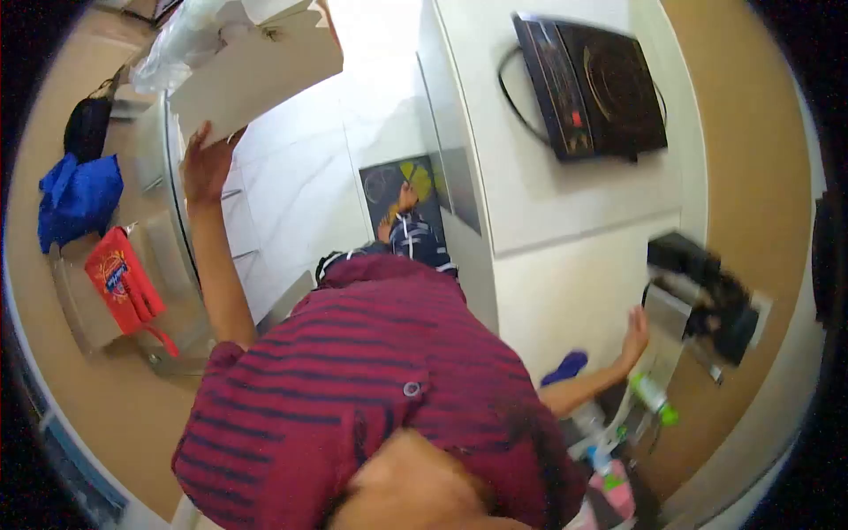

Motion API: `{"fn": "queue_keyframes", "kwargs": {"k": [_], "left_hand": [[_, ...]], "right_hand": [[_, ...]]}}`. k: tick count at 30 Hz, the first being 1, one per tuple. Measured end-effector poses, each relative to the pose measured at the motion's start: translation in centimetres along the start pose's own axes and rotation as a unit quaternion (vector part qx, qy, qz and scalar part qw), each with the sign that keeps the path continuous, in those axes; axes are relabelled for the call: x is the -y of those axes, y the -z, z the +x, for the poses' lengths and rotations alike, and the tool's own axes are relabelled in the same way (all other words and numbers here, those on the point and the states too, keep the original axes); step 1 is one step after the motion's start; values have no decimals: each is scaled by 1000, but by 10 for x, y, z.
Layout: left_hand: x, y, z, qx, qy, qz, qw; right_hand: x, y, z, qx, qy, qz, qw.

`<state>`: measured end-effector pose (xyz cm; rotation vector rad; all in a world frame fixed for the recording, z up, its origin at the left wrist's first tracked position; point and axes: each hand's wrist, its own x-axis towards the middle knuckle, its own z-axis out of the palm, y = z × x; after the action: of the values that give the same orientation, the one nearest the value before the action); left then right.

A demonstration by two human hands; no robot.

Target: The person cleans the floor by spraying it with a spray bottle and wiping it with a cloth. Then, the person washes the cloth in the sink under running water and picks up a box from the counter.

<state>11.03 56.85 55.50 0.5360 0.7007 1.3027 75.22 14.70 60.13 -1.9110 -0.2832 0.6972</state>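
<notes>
My left hand is at the near lower corner of a pale cardboard box at the upper left, its fingers against the box; part of the grip is hidden. A clear plastic bag bulges at the box's left end. My right hand is held out at the right with nothing in it, fingers stretched. It is nearest to a small silver-and-black item by the wall and a white and green bottle. Blur hides finer detail there.
A black induction cooktop with a cable lies on the white counter at the right. A red pouch and a blue bag are on the left counter. A dark mat lies under my feet on the white tiled floor.
</notes>
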Motion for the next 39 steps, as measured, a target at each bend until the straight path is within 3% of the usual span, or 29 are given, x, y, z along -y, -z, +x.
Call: {"fn": "queue_keyframes", "kwargs": {"k": [1, 4, 6, 8, 11, 15, 19, 23, 25, 27, 29, 30, 33, 35, 37, 39], "left_hand": [[-10, 5, 7, -2, -18, -16, 1000], [-31, -12, 17, -84, -79, 22, 993], [-37, -2, 14, -116, -99, 12, 988], [-41, 3, 17, -117, -125, 8, 985], [-51, 8, 13, -130, -136, 0, 982], [-67, 46, 23, -192, -164, -39, 967], [-86, 62, 43, -206, -166, -30, 964], [-89, 65, 71, -207, -156, -25, 966], [-91, 63, 104, -205, -143, -32, 968], [-95, 71, 120, -194, -149, -36, 969], [-94, 66, 164, -169, -138, -9, 976], [-92, 66, 186, -154, -131, -20, 979], [-83, 49, 251, -137, -102, -44, 984], [-88, 37, 276, -155, -100, -50, 982], [-90, 35, 303, -156, -108, -26, 982], [-91, 18, 338, -139, -107, -11, 984]], "right_hand": [[17, -28, 9, -76, -9, -105, 992], [75, -85, 21, 177, 34, -50, 982], [69, -91, 73, 75, 44, -333, 939], [95, -131, 97, -30, 70, -549, 832], [129, -180, 121, 81, 157, -251, 952], [174, -261, 122, 182, 153, -260, 936], [208, -321, 110, 141, 206, -323, 913], [224, -373, 104, 94, 309, -186, 928], [245, -426, 78, 193, 345, -55, 917], [257, -482, 38, 387, 397, 92, 827], [279, -550, 15, 640, 354, 287, 618], [288, -581, -2, 712, 273, 387, 518], [339, -639, -22, 797, 107, 502, 317], [372, -659, -17, 844, -23, 481, 238], [399, -677, -1, 863, -109, 453, 194], [419, -695, 33, 868, -128, 443, 184]]}}
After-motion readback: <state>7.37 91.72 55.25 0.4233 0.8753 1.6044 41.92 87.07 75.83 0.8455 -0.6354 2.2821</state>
